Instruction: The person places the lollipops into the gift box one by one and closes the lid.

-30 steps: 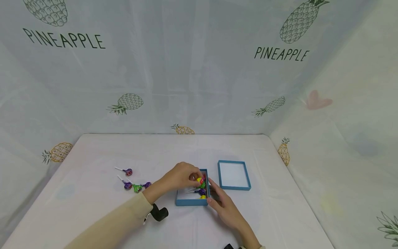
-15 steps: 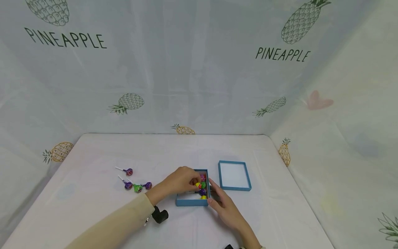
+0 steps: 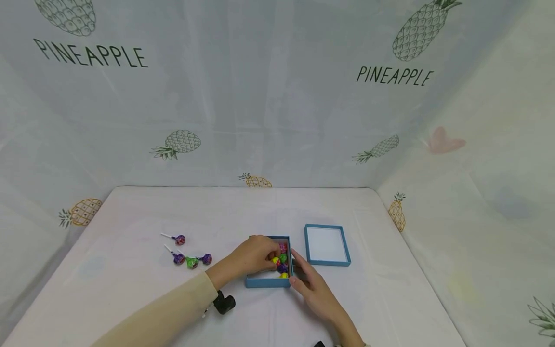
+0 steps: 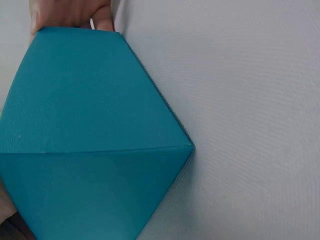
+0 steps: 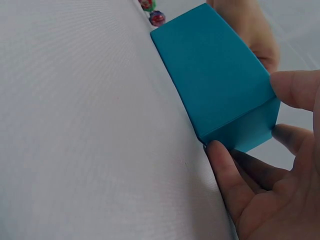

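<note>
My left hand (image 3: 256, 251) reaches into a blue box (image 3: 268, 283) in the head view and pinches a yellow-and-red lollipop (image 3: 275, 260) by its wrapped head. More lollipops lie along the box's right wall: a pink one (image 3: 283, 247), a green one (image 3: 283, 258), a purple one (image 3: 283, 268) and a yellow one (image 3: 284, 275). My left hand hides the box's far left part. My right hand (image 3: 315, 291) rests against the box's right wall, fingers fairly straight. In the right wrist view the thumb (image 5: 295, 89) touches the rim corner and fingertips press low on the wall.
A blue lid (image 3: 328, 263) with a white inside lies to the right of the box. At the left lie a purple lollipop (image 3: 179, 239), another purple one (image 3: 178, 259), a green lollipop (image 3: 192, 262) and a third purple one (image 3: 206, 259). A white cloth covers the table (image 3: 130, 289).
My left hand has come down lower into the box with the yellow-and-red lollipop, and more of the lollipops by the right wall show. My right hand has stayed in place.
</note>
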Available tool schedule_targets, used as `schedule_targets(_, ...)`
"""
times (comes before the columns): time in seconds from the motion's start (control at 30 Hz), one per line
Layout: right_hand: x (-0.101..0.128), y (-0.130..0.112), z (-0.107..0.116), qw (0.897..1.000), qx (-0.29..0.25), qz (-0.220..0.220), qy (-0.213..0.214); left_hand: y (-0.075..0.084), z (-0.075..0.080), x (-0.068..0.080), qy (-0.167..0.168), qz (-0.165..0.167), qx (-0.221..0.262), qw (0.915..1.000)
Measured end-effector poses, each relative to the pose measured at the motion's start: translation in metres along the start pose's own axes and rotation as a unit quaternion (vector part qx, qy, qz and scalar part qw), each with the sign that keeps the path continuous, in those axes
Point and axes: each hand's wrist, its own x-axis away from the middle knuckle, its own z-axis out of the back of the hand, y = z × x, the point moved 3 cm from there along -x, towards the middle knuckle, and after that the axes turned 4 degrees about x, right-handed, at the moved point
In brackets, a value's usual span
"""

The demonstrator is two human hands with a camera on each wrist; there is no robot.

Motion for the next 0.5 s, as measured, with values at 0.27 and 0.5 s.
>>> schedule_targets(0.27,0.0001,0.0022,0.0,1.0,0.007,0.003,0.004,0.0006,-0.0008,0.0013,-0.001,-0.017,-0.012,0.9998)
schedule_targets(0.5,-0.0008,0.0021,-0.0007,1.0,0.02,0.007,0.003,-0.0002,-0.0006,0.0017,-0.013,-0.013,-0.021,0.9996)
